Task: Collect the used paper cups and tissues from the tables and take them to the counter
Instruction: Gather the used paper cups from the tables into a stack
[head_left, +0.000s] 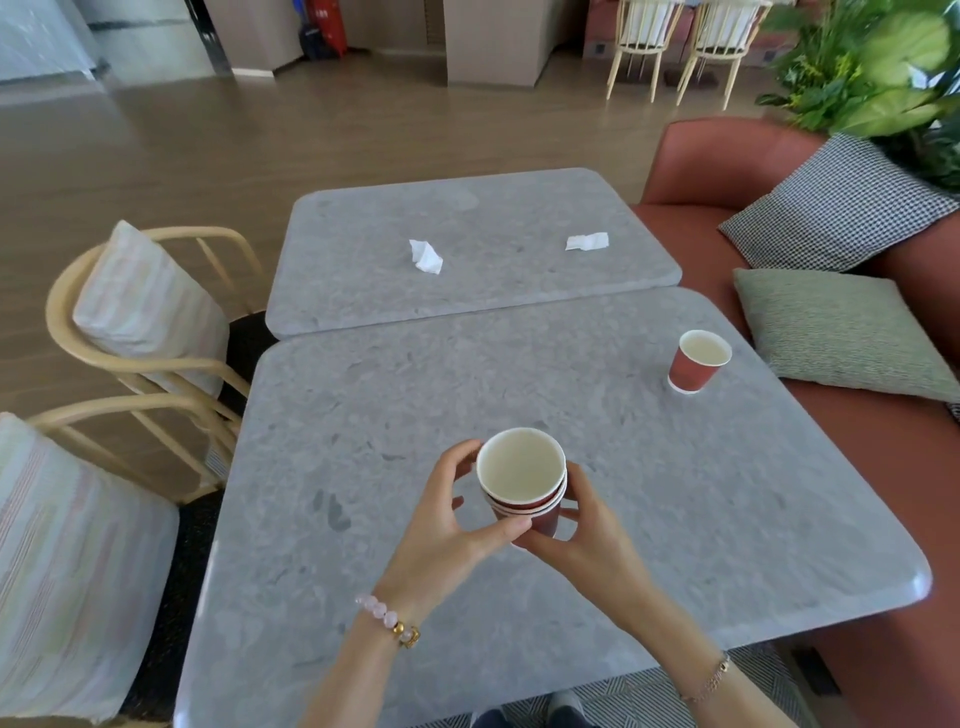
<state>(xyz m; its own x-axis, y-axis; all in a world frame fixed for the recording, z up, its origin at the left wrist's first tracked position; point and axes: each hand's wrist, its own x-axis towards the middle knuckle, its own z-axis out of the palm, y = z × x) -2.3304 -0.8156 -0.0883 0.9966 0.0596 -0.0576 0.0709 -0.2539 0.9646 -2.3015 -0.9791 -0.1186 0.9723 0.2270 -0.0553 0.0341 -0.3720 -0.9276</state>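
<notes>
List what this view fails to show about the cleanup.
- Stack of paper cups: head view, count uncertain; left hand and right hand cover its lower part.
- Lone paper cup: head view, any leftover liquid unclear against the pale interior.
- Counter: outside the head view's edges.

You have bare stone across the near table (363, 415) up to the lone red cup (698, 361) by its right edge. On the far table (493, 208) a crumpled tissue (426, 256) and a flatter tissue (587, 241) sit well apart. Chairs (145, 322) hem the left, cushions (841, 332) the right.
</notes>
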